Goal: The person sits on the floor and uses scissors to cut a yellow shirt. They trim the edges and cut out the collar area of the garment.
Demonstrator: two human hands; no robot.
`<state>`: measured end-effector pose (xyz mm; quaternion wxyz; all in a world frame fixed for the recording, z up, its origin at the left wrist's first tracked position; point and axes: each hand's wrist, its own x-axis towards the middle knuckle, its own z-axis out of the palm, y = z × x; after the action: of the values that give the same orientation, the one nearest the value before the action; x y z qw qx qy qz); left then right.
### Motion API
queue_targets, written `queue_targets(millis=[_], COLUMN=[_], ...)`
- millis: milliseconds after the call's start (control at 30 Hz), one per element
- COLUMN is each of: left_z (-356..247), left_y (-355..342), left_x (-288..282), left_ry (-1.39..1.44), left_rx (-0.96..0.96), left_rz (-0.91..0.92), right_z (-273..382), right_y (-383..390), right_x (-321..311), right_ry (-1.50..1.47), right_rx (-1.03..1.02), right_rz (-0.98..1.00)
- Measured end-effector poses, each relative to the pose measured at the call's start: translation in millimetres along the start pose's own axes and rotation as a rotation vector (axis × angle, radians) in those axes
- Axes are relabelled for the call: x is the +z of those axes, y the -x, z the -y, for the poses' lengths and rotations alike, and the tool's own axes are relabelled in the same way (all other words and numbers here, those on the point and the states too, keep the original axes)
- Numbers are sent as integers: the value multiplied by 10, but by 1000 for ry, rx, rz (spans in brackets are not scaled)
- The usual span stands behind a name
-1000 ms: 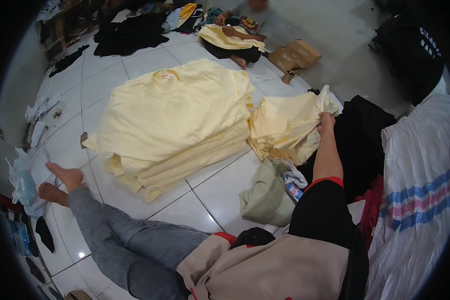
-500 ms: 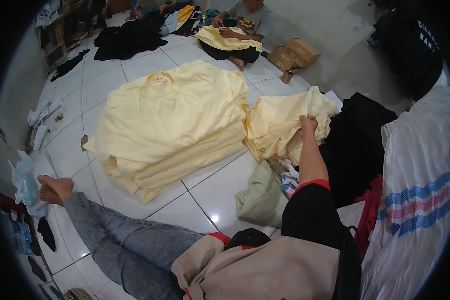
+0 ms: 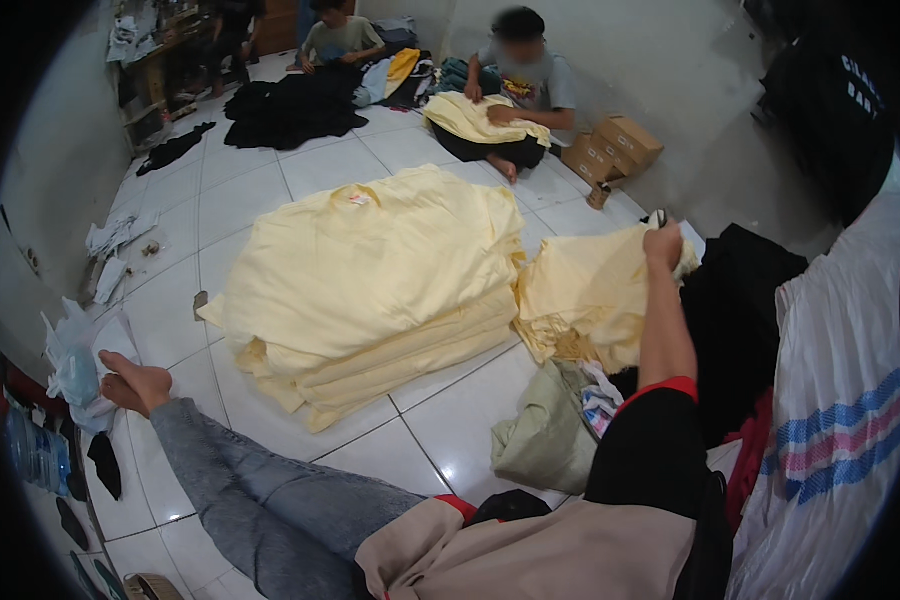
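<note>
My right hand point(image 3: 662, 244) is closed around a small dark object point(image 3: 658, 219), partly hidden by the fingers, over the far right corner of the loose, crumpled yellow garments point(image 3: 575, 285). Left of these lies a big, flat stack of pale yellow shirts point(image 3: 360, 270) on the tiles, a collar on top. Beneath my forearm are a sage-green bundle point(image 3: 535, 435) and striped plastic fabric. Black cloth point(image 3: 740, 310) is heaped to the right. I do not see my left hand; my legs in grey jeans point(image 3: 270, 500) stretch to the left.
A co-worker point(image 3: 520, 90) sits handling yellow fabric beside cardboard boxes point(image 3: 625, 145). Others are farther back near black garments point(image 3: 290, 115). A white woven sack point(image 3: 830, 400) stands at right, plastic bags point(image 3: 70, 365) lie at left, and walls bound both sides.
My right hand was gripping yellow fabric; it has moved right and now shows a small dark object in it. The view has tilted, so the room appears lower in frame.
</note>
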<state>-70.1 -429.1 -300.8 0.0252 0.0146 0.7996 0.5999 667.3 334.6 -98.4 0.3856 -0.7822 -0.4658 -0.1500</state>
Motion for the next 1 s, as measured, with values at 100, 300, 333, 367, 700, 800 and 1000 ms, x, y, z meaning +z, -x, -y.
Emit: queue_targets(millis=[100,300,333,367,700,800,1000], left_z=[-166,-209,-292,-371,-458,-385,215], left_y=[-111,-534,-547,-563,102,92,-94], left_x=[-115,353,521,687,1070,593,7], left_ry=[30,159,175,184,4,-51,-59], left_rx=[40,89,102,117,67,22,74], left_rz=[-24,77,98,122,405,280,240], right_z=[320,-244,-340,-410,-1154,-1030,-872], right_y=[-219,-474,-361,-225,2438,2642,2386], right_x=[-574,-874,-812,-647,911,869,1012], right_ry=[168,264,214,160,-294,-41,322], right_rx=[-172,-407,-425,-441,-84,-302,-449], right_rz=[-26,-32,8,46,378,265,205])
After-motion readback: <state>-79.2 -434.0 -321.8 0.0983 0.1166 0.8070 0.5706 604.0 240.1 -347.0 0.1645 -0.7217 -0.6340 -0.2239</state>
